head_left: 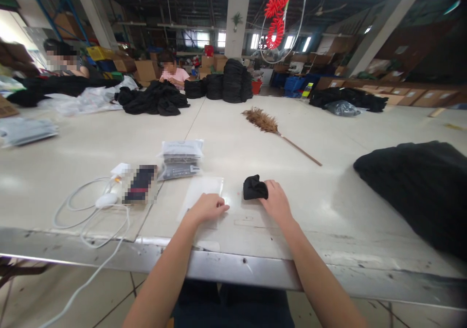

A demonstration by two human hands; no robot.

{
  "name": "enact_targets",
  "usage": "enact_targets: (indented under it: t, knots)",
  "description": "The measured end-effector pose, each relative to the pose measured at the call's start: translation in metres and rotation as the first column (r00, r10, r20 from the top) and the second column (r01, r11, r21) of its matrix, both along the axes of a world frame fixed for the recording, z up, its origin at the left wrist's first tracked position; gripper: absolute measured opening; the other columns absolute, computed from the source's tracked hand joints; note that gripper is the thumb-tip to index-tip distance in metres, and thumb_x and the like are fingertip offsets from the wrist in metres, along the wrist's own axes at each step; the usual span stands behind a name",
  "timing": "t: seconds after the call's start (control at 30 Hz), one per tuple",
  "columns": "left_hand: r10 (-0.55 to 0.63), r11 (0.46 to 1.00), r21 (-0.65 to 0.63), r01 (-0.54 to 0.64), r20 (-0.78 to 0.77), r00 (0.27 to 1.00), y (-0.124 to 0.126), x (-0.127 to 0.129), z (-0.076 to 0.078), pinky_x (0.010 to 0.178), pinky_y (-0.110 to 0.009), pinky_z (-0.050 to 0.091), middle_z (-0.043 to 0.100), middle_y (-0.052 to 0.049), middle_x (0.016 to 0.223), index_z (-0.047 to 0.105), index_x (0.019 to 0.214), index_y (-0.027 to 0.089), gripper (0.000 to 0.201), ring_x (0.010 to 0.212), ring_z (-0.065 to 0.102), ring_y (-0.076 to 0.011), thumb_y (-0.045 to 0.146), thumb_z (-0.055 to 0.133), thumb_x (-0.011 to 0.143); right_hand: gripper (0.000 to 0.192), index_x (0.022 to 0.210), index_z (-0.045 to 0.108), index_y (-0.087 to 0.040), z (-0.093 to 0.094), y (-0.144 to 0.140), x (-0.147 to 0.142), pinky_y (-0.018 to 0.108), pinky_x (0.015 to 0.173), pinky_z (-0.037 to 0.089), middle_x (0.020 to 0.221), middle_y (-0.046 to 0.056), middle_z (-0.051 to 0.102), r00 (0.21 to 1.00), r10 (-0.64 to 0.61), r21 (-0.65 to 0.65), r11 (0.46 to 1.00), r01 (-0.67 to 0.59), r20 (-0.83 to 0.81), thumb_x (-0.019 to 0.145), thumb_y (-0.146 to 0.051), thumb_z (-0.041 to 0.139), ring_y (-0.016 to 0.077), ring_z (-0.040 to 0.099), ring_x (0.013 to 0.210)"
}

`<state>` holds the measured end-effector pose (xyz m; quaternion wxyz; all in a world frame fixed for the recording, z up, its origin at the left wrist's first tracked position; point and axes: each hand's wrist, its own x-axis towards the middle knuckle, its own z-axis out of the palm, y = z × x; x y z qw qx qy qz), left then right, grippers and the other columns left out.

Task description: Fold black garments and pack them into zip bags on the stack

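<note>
Two bare hands, our own, rest on a wide pale counter, seen from a camera worn on the head looking forward and down. Our right hand lies at the near middle of the counter, its fingers closed around a small folded black cloth, which sits on the surface just left of the hand. Our left hand lies near it, fingers curled loosely and pressing down on the near edge of a flat clear plastic bag that lies between the two hands and a little farther back.

Beyond the bag sits a small stack of packed bags. To its left lies a dark phone, blurred, with a white cable looping beside it and trailing over the counter's metal edge. To our right, well apart from the hands, a large heap of black fabric covers the counter's near corner. A feather duster lies diagonally across the middle of the counter.

At the far end, tall stacks of black garments stand beside a loose black pile. Two other people sit there, one in a pink top and another at the far left.
</note>
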<state>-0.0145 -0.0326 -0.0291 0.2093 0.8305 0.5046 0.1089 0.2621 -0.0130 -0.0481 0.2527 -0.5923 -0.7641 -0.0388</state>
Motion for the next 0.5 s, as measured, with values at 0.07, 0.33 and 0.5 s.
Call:
enact_targets:
  t: [0.07,0.33,0.5]
  knots:
    - [-0.113,0.992,0.052,0.113,-0.011,0.994,-0.006,0.013,-0.001,0.07,-0.031,0.036,0.062,-0.006,0.066,0.057,0.057,0.019,0.032,0.076,0.057,-0.0219,0.034,0.053,0.085,0.03,0.111,0.056,-0.018,-0.002,0.002,0.005,0.041,0.088,0.048,0.107,0.011,0.064,0.998,0.022,0.001,1.0,-0.022,-0.053,0.081,-0.015,0.056,0.0286,0.058,0.101]
    - [0.02,0.994,0.102,-0.035,0.145,0.989,-0.004,0.018,-0.006,0.071,-0.03,0.041,0.057,-0.003,0.083,0.053,0.083,0.02,0.011,0.084,0.054,-0.0218,0.024,0.061,0.076,0.049,0.127,0.055,-0.02,-0.004,0.001,0.003,0.045,0.098,0.05,0.124,0.011,0.065,0.946,0.224,0.066,0.974,-0.215,-0.234,0.078,-0.014,0.054,0.0277,0.062,0.114]
    - [0.093,0.989,0.098,-0.112,0.181,0.979,0.002,0.014,-0.012,0.079,-0.033,0.044,0.06,-0.006,0.09,0.056,0.09,0.019,0.012,0.085,0.056,-0.0214,0.013,0.051,0.08,0.042,0.119,0.058,-0.018,0.002,-0.008,-0.013,0.046,0.099,0.052,0.128,0.011,0.065,0.887,0.374,0.203,0.923,-0.327,-0.271,0.078,-0.013,0.055,0.0274,0.063,0.117]
